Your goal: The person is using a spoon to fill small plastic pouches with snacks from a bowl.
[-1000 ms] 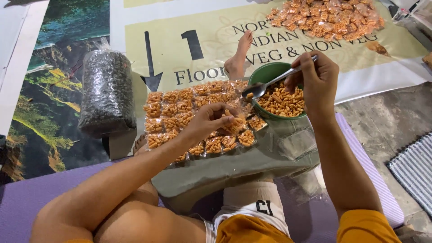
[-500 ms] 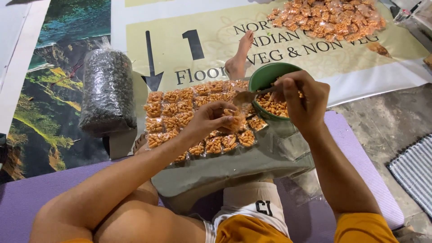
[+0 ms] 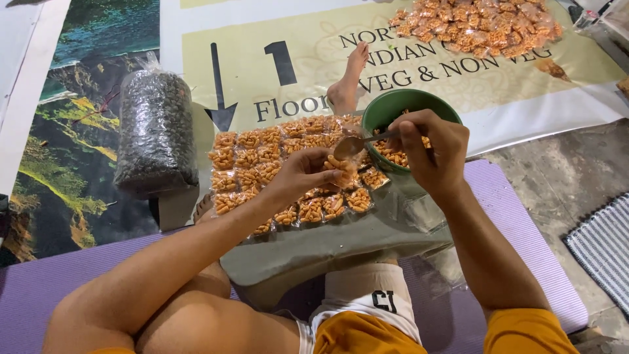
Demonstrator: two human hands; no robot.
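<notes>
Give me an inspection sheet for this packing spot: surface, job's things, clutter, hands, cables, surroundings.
Surface: printed banner on the floor, purple mat under the seated person.
Job's things: green bowl of orange snack pieces; sheet of small filled pouches on the lap; heap of filled pouches at far right.
Clutter: large clear bag of dark contents standing at left.
Hands: left hand pinches a small pouch; right hand holds a metal spoon tipped at that pouch.
Cables: nothing seen.
Surroundings: bare concrete floor and striped rug at right; person's bare foot on the banner.
</notes>
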